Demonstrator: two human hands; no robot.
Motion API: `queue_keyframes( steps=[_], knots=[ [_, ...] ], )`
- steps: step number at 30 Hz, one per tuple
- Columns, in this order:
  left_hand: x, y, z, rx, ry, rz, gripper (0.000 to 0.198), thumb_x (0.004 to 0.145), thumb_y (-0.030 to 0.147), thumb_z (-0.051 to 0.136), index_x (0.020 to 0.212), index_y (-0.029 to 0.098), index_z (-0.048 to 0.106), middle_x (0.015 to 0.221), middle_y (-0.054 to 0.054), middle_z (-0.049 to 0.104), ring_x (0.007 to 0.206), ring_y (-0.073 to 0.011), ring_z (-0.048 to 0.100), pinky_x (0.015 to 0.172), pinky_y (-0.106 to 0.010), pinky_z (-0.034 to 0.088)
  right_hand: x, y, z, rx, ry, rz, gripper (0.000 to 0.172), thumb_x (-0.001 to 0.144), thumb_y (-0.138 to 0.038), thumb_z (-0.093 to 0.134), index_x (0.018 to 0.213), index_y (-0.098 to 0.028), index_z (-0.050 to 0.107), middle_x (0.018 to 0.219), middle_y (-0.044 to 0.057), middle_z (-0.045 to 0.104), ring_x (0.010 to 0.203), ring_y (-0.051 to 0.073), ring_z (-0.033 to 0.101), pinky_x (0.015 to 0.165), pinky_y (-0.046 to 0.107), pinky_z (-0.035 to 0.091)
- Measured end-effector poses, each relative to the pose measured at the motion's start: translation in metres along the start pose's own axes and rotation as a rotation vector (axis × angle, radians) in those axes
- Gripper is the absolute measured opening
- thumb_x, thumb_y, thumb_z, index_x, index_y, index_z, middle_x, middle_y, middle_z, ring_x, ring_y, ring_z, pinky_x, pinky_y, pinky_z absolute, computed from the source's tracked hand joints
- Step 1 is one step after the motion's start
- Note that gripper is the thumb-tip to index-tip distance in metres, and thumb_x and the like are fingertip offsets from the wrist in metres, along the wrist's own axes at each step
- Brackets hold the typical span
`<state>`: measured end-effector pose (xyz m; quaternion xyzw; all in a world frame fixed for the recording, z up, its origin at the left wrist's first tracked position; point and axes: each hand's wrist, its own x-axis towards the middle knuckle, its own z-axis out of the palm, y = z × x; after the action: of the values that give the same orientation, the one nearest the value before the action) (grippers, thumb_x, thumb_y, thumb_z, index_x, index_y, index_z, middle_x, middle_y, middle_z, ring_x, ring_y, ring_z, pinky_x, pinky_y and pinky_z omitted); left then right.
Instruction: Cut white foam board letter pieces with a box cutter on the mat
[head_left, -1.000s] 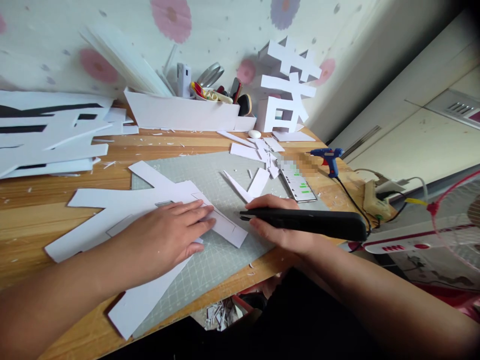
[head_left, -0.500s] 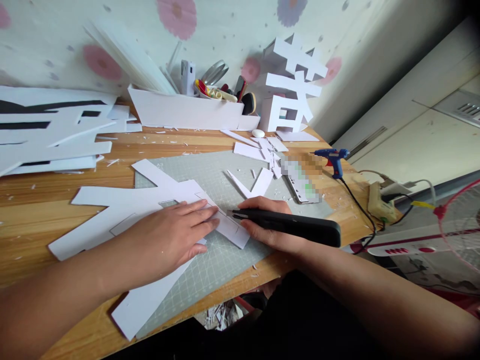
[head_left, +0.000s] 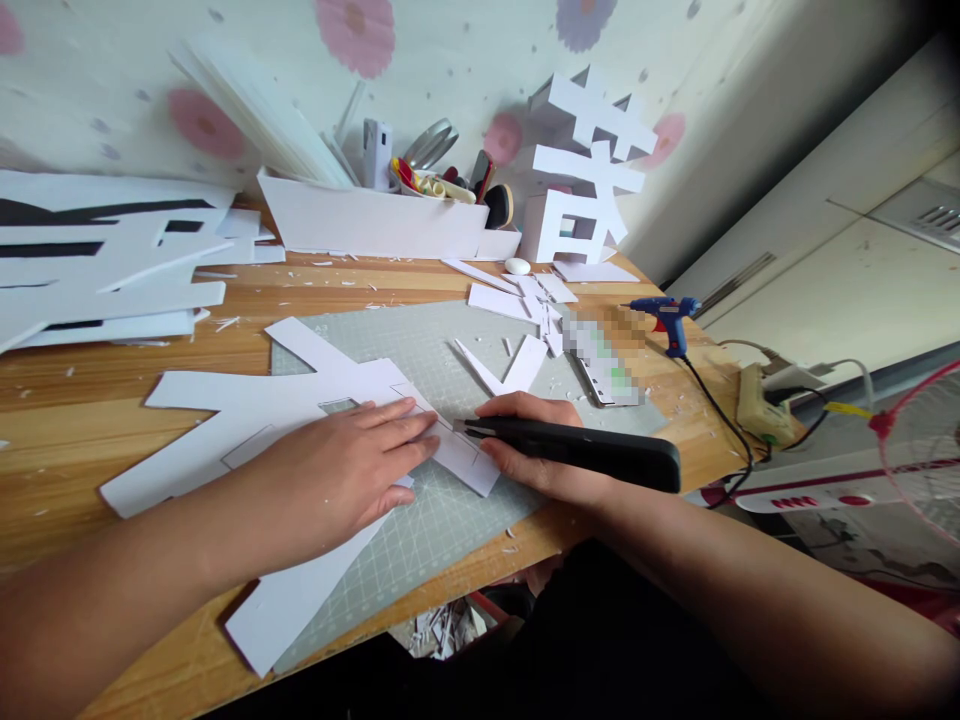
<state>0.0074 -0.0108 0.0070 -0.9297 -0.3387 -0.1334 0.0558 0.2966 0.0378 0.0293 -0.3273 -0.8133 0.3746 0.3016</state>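
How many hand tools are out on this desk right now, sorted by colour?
Black: 1, the utility knife gripped in the right hand
Blue: 1, the glue gun lying on the wooden desk
Total: 2

- A white tray (head_left: 375, 225) stood at the back of the wooden surface (head_left: 90, 400), against the flowered wall, with long white strips, a roll of tape and small tools standing in it.
- A white three-dimensional character (head_left: 589, 165) stood upright just right of the tray.
- Stacked white sheets with black bars (head_left: 97, 260) lay at far left.
- Loose white offcuts (head_left: 517, 300) were scattered in front of the character; a small white oval object (head_left: 517, 266) lay near them.
- A blue glue gun (head_left: 664, 315) rested near the right edge, its black cord running to a power strip (head_left: 757, 405).
- A fan with a red guard (head_left: 922, 450) showed at far right.
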Motion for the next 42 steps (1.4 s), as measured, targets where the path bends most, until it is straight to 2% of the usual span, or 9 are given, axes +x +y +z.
queue_keyframes(
  steps=[9,23,29,38,42],
  knots=[
    [0.000,0.000,0.000,0.024,-0.023,0.012,0.042,0.111,0.038,0.049,0.143,0.017,0.066,0.150,-0.010,0.067,0.145,-0.0308,0.057,0.125,-0.041,0.038,-0.001,0.001,0.001,-0.002,-0.018,0.014,0.019,0.093,-0.036,0.075,0.107,-0.023,0.075,0.084,-0.002,0.075,0.071,0.012,0.066,0.067,0.024,0.054],
    [0.001,-0.002,-0.003,-0.031,-0.031,-0.010,0.040,0.109,0.040,0.051,0.142,0.021,0.067,0.151,-0.008,0.067,0.145,-0.0289,0.057,0.124,-0.040,0.041,-0.003,0.003,0.004,0.013,0.016,0.013,0.021,0.092,-0.038,0.076,0.109,-0.025,0.075,0.089,-0.001,0.077,0.076,0.014,0.069,0.072,0.026,0.057],
    [0.004,0.000,-0.007,0.026,-0.052,0.011,0.040,0.109,0.036,0.051,0.140,0.018,0.068,0.150,-0.010,0.067,0.143,-0.0323,0.059,0.121,-0.043,0.044,-0.002,0.004,0.005,0.014,0.025,0.009,0.020,0.092,-0.036,0.077,0.108,-0.025,0.074,0.087,-0.002,0.077,0.074,0.013,0.069,0.070,0.025,0.056],
    [0.003,-0.002,-0.007,-0.089,-0.093,-0.047,0.041,0.108,0.040,0.054,0.144,0.024,0.066,0.153,-0.007,0.065,0.148,-0.0285,0.054,0.126,-0.041,0.040,0.001,0.001,0.004,0.011,0.008,0.013,0.019,0.091,-0.036,0.075,0.105,-0.023,0.074,0.083,-0.001,0.076,0.070,0.013,0.066,0.067,0.025,0.053],
    [0.006,-0.002,-0.010,-0.067,-0.136,-0.037,0.042,0.109,0.039,0.052,0.144,0.022,0.066,0.154,-0.007,0.064,0.148,-0.0301,0.054,0.125,-0.043,0.042,0.000,0.001,0.004,-0.003,-0.017,-0.009,0.018,0.091,-0.034,0.075,0.105,-0.023,0.073,0.084,-0.001,0.075,0.071,0.012,0.065,0.066,0.025,0.052]
  ],
)
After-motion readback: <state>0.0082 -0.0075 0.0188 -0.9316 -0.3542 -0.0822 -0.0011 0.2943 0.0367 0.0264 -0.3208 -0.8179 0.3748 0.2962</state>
